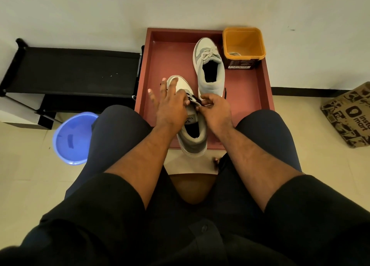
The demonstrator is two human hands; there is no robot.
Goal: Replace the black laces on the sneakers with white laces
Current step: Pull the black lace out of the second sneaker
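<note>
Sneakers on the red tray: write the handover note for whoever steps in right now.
Left hand: rests on the near sneaker, fingers spread over its toe, thumb at the lacing.
Right hand: pinches the black lace at the near sneaker's eyelets.
Near sneaker: heel hangs over the front edge of the red tray, black lace partly threaded.
Far sneaker: stands on the tray with white laces tied.
Orange tub: back right corner of the tray, contents unclear.
Done: far sneaker.
Left: pull the black lace out, thread white.
</note>
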